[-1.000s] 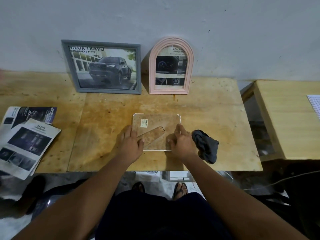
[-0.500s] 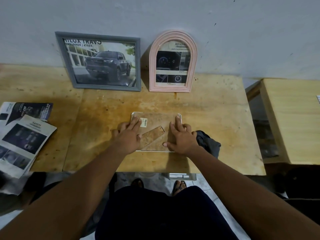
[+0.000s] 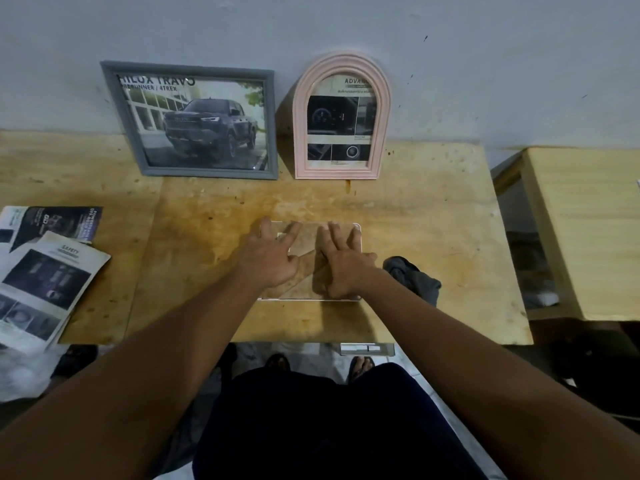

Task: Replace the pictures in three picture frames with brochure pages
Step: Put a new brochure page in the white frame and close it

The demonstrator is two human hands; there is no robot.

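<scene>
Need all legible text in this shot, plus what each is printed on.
"HILUX TRAVO", start clipped: page in the grey frame.
"RERUNNER / 4TREX": line below it.
"ADVAN", cut by the arch: page in the pink frame.
"SAFETY": top brochure page, left.
Too blurred to read: sideways text on the dark brochure, small print in the pink frame.

Grey rectangular frame (image 3: 197,123) — upright, leaning on wall (image 3: 485,64) at rear of bench (image 3: 415,220), dark pickup-truck page inside. Pink arched frame (image 3: 341,123) just beside it on right, upright, dashboard page inside. Third frame (image 3: 304,244) flat, face down mid-bench — brown backing up, white rim, rounded corners. Loose brochure pages (image 3: 45,271) overlapped at bench's left edge, top one headed "SAFETY".
</scene>
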